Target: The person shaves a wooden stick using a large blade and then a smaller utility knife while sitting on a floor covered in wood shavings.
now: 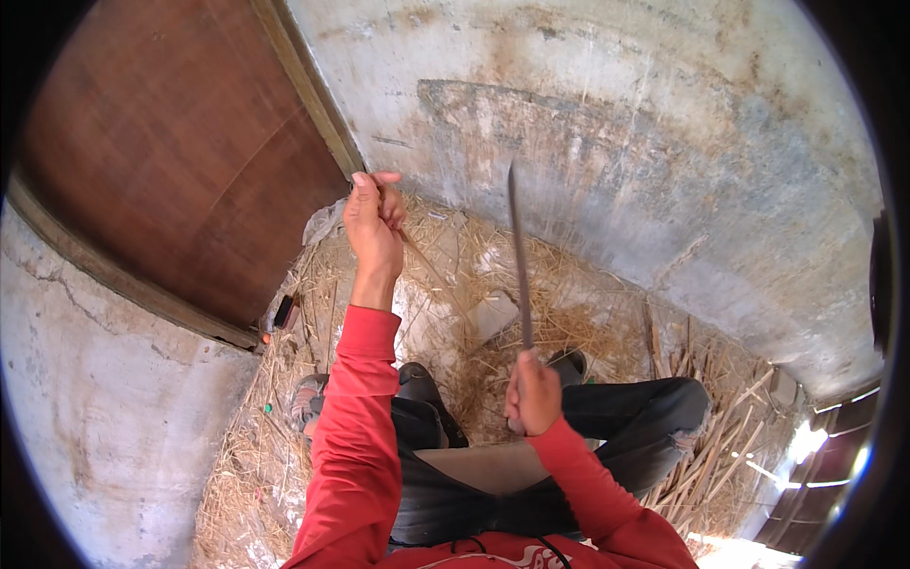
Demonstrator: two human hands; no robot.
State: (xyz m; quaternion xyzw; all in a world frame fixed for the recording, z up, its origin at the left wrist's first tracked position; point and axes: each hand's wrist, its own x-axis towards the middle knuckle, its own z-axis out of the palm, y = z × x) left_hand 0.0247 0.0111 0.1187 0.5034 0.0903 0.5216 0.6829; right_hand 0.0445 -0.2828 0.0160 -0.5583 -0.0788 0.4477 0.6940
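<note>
Two bare hands are seen from above, both in red sleeves, over a floor strewn with straw (445, 284). The right hand (533, 394) is closed around the lower end of a long, thin, dark blade (518, 256), with the fingers clamped on its handle so that the handle itself is hidden. The blade is held almost upright, rising from the fist toward the grey plastered wall (616, 123), and its tip is blurred.

The left hand (373, 223) is raised higher and further out, near the edge of a brown wooden door (180, 152). Its fingers are pinched together on a thin pale strand of straw or fibre (409, 239), which is seen running from the fingertips down toward the right; how far it reaches cannot be told. The strand lies to the left of the blade and is kept apart from it.

Dark trousers (626, 417) are seen below the hands, the knees bent, with a worn shoe (305, 398) beside the left knee. A bundle of split pale sticks (720, 446) is laid on the floor to the right, and a small dark object (282, 311) is set at the foot of the door.
</note>
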